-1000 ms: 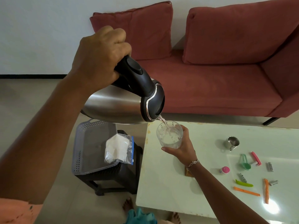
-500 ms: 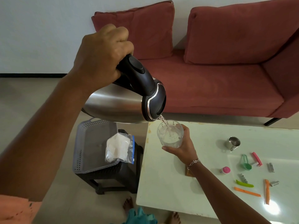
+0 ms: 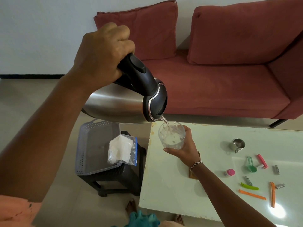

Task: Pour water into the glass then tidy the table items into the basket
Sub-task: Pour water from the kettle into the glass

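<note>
My left hand (image 3: 103,56) grips the black handle of a steel kettle (image 3: 114,107), tipped far over with its spout down to the right. A thin stream of water falls from the spout into a clear glass (image 3: 172,135). My right hand (image 3: 185,148) holds that glass from below, above the near-left corner of the white table (image 3: 172,194). The glass is partly filled. A grey plastic basket (image 3: 91,145) sits on a dark stool left of the table, with a clear zip bag (image 3: 122,149) of white stuff leaning in it.
On the table's right side lie a small steel cup (image 3: 237,145), a green scoop (image 3: 251,167), pink, green and orange clips, a pink-capped bottle (image 3: 229,172) and small silver pieces. A brown coaster (image 3: 193,175) is under my right forearm. A red sofa (image 3: 221,82) stands behind.
The kettle and my left hand have lifted slightly while water keeps running; the water level in the glass has risen a little.
</note>
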Motion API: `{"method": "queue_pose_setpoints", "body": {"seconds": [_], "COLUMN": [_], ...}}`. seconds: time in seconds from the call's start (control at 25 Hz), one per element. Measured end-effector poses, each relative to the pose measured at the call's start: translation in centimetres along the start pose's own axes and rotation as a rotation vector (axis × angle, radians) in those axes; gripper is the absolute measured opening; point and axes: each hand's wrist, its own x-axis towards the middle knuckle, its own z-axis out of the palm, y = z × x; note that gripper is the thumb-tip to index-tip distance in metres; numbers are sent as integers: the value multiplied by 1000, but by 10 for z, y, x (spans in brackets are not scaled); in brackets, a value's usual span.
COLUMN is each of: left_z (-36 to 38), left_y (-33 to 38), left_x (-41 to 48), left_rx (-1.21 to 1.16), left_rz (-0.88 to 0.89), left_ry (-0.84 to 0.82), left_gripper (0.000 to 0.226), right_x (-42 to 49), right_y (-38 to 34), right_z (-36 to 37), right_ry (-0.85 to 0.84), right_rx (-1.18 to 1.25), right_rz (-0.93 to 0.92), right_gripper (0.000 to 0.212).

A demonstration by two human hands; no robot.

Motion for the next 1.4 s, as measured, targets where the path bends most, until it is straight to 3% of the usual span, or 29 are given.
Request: {"method": "queue_pose_setpoints", "body": {"seconds": [0.28,0.48,0.92,1.2,1.4], "left_z": [8,23,56,75,104], "left_y": [-3,-6,-25,-45,-65], "left_x": [-9,-28,-101,-164,-222], "left_rx": [-60,-110,-342,-73,-190], "left_rz": [-62,-211,-816,-1451,-1838], "left_ry": [40,73,183,154,86], "left_gripper": [9,6,24,26,29], "right_x": [4,8,30,54,73], "right_y": [-3,-14,-27,-33,-44], "right_z": [2,2,26,63,97], "right_ry": [4,8,-8,-35,-68], "right_rx": [27,51,91,100,102], "right_rz": [-32,-52,-95,-106,-116], "right_gripper": [86,86,84,85,90]}}
